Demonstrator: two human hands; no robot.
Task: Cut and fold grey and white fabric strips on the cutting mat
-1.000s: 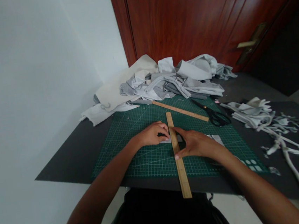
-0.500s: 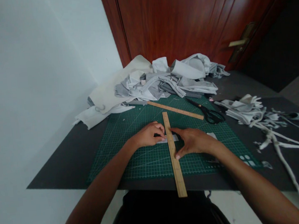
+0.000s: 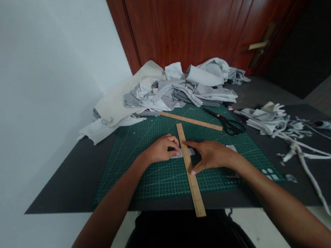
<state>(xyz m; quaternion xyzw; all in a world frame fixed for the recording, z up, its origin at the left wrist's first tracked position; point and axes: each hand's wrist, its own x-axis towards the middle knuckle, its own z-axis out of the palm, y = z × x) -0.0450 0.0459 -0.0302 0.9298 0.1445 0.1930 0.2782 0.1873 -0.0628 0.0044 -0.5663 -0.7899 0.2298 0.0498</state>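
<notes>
A wooden ruler (image 3: 189, 164) lies nearly upright in the view across a small pale grey fabric strip (image 3: 191, 152), which shows on both sides of it. My left hand (image 3: 162, 148) is at the strip's left part, thumb and forefinger closed together on it beside the ruler's edge. From the right, my right hand (image 3: 213, 154) presses the ruler, forefinger higher up and thumb lower down, with a wide gap between them. Beneath both lies a green cutting mat (image 3: 156, 179). Another pale fabric piece (image 3: 231, 148) is partly hidden behind my right wrist.
A second wooden ruler (image 3: 193, 120) slants across the mat's far part, with black scissors (image 3: 230, 125) to its right. Grey and white fabric (image 3: 165, 94) is heaped at the back. Scraps and cords (image 3: 273, 121) lie at right. A wall stands left, a door (image 3: 179, 25) behind.
The view has shifted slightly, so the table's things appear a little further left. Both hands keep their places at the ruler and strip.
</notes>
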